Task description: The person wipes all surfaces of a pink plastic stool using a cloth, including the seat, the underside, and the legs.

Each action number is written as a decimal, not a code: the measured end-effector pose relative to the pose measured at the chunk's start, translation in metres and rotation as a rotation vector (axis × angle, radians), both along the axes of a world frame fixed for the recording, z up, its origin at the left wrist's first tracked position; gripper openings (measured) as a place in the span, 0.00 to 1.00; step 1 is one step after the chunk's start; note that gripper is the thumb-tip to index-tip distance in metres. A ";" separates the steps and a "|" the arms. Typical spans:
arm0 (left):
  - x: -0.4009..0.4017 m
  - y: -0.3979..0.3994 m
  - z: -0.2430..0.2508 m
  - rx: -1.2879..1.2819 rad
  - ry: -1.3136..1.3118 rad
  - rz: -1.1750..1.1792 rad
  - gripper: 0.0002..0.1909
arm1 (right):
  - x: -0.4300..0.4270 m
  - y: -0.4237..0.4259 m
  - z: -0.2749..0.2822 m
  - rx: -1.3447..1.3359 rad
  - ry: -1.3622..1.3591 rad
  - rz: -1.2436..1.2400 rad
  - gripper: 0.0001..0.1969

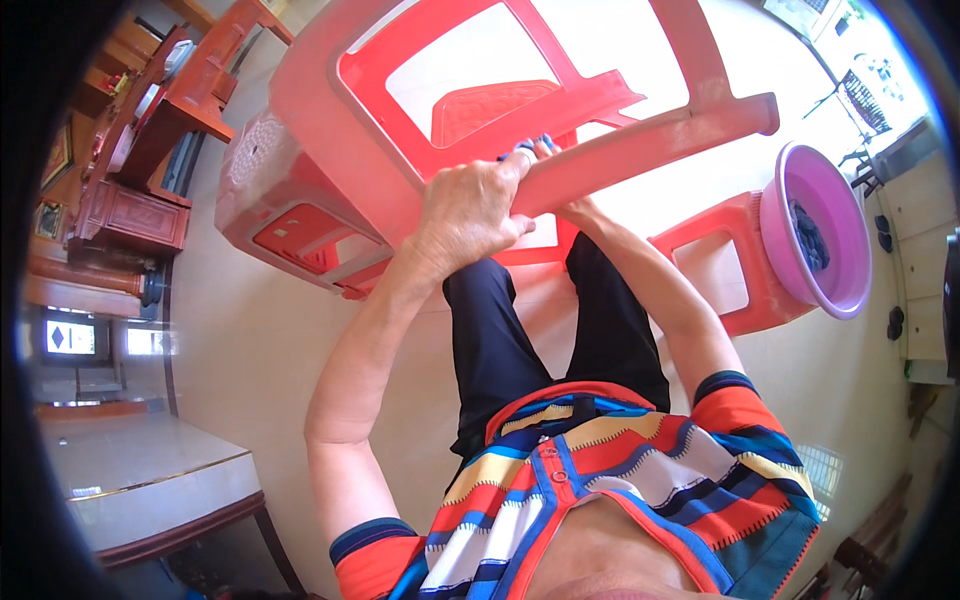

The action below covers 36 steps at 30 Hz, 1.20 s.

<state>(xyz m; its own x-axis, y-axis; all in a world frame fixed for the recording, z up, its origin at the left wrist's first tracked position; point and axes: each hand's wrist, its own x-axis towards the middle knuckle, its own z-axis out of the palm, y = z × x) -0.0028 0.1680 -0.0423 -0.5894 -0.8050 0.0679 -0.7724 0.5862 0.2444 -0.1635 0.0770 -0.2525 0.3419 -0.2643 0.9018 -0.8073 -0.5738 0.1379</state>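
A large red plastic stool (637,154) is tipped on its side in front of me, its feet pointing to the right. My left hand (476,206) grips one of its legs, thumb on the near side. Behind that same leg is my right hand (574,206), mostly hidden. A scrap of blue and white cloth (536,145) shows at the fingertips above the leg, apparently held by the right hand. Against the left side of the tipped stool is another red stool (255,154) with a perforated, worn seat. Through the frame's opening a textured red plastic panel (491,112) is visible.
To the right, a purple basin (847,225) with a dark wet-looking cloth (808,236) rests on a lower red stool (720,319). Wooden furniture (139,217) lines the left. A white-topped table (165,472) stands at lower left. Dark shoes (895,322) lie by pale cabinets (926,277).
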 end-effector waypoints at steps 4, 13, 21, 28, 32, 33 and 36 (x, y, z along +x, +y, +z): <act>0.002 0.013 -0.029 -0.029 0.032 -0.028 0.24 | -0.004 0.064 0.015 1.124 -0.474 0.379 0.08; 0.005 -0.037 -0.150 -0.366 -0.044 -0.101 0.10 | -0.073 0.135 0.054 1.474 -0.507 0.191 0.15; 0.008 -0.026 -0.198 -0.371 -0.235 -0.058 0.12 | -0.050 0.078 0.111 1.160 -0.864 0.027 0.18; 0.016 0.015 -0.128 -0.501 0.170 -0.256 0.16 | -0.050 0.045 0.039 1.046 -0.171 0.187 0.16; 0.043 0.039 -0.024 -0.683 0.464 -0.266 0.12 | -0.064 0.041 0.014 1.040 -0.107 0.178 0.18; 0.048 0.032 -0.003 -0.760 0.599 -0.192 0.11 | -0.061 0.041 0.011 1.020 -0.106 0.214 0.19; 0.043 -0.020 0.015 -0.756 0.552 -0.198 0.17 | -0.070 0.036 0.014 1.046 -0.066 0.127 0.19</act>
